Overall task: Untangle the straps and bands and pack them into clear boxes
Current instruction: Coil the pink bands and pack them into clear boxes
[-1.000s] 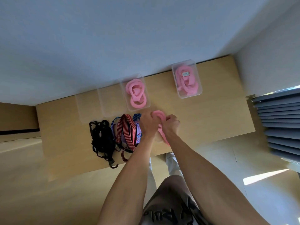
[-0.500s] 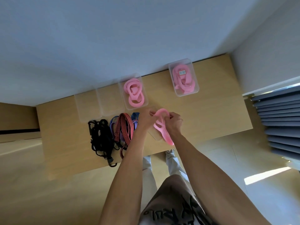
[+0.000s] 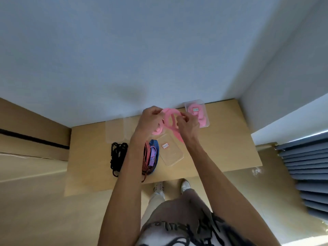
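Both hands hold a pink band (image 3: 170,118) raised above the wooden table (image 3: 227,153). My left hand (image 3: 150,119) grips its left side and my right hand (image 3: 189,124) pinches its right side, with a tail hanging down under my right wrist. Below my hands a clear box (image 3: 171,150) with a small label lies on the table. A clear box with pink bands (image 3: 197,113) stands at the back right. Another pink band (image 3: 157,132) shows under my left hand. Striped red, blue and purple straps (image 3: 150,157) and a black strap tangle (image 3: 118,155) lie at the left.
Empty clear boxes (image 3: 115,132) stand at the back left against the white wall. The table's front edge runs just before my feet. A stack of blue-grey slats (image 3: 310,174) fills the right side on the floor.
Both hands have lifted the pink band up and away from the table front toward the wall. The labelled clear box beneath them is uncovered now.
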A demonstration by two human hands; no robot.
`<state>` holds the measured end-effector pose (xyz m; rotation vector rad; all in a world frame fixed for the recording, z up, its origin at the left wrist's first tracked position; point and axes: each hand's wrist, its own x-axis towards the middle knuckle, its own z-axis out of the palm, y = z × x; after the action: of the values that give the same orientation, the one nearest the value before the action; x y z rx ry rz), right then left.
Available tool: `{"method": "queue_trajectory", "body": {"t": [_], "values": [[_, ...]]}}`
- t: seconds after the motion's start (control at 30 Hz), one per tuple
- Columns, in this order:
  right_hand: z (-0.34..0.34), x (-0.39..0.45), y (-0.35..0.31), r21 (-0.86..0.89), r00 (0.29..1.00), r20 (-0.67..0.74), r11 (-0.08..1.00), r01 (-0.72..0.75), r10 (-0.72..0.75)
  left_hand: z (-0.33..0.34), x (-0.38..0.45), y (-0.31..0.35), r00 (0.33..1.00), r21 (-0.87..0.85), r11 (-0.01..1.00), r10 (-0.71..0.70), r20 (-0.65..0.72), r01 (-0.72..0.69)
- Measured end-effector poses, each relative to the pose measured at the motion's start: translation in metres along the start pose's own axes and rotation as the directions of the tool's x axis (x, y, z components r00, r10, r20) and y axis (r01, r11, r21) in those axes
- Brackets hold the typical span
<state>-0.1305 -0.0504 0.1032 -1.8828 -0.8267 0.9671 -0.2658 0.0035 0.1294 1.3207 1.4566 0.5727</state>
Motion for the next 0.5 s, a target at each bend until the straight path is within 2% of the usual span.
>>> {"method": "queue_trajectory", "body": {"t": [0.1,0.2,0.37,0.5], "values": [[-0.021,-0.007,-0.034,0.021,0.987,0.046,0.988,0.151,-0.151,-0.031,-0.019,0.032,0.996,-0.013,0.998,0.056,0.075,-0.055],[-0.032,-0.016,-0.061,0.088,0.967,0.093,0.969,0.23,-0.238,-0.045,-0.037,0.057,0.99,0.03,0.991,0.125,0.07,-0.127],[-0.044,-0.034,-0.074,0.182,0.961,0.066,0.95,0.252,-0.267,-0.051,-0.066,0.071,0.968,-0.11,0.979,0.187,0.169,-0.17],[-0.044,-0.044,-0.075,0.24,0.955,0.099,0.939,0.248,-0.278,-0.06,-0.072,0.068,0.968,-0.07,0.978,0.205,0.146,-0.196]]}}
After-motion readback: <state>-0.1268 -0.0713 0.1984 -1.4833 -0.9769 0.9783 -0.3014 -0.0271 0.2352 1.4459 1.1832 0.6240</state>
